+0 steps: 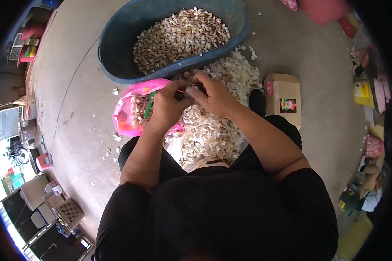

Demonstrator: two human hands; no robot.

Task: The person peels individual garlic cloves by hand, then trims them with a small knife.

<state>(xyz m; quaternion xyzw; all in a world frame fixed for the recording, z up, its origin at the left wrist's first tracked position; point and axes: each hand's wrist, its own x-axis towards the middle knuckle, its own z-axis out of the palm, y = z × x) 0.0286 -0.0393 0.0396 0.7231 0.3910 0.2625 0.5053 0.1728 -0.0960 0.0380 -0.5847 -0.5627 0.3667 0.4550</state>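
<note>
My left hand [169, 103] and my right hand [212, 96] meet in front of the blue tub, fingers bent and pinched together. What they pinch is small and mostly hidden by the fingers; I cannot tell its kind. A slim green strip [149, 105], like a handle, shows beside my left hand, over the bag. Under that hand lies an open pink plastic bag [123, 101] with reddish-brown cloves or bulbs [139, 106] inside. Below both hands spreads a heap of pale papery garlic skins [211, 130].
The blue tub [111, 48] holds many garlic cloves [183, 37]. A cardboard box [285, 87] stands right of my shoe [257, 102]. Skin scraps dot the concrete floor [85, 82], which a thin cable crosses. Bags and a yellow container [363, 93] line the right side; crates [69, 213] stand lower left.
</note>
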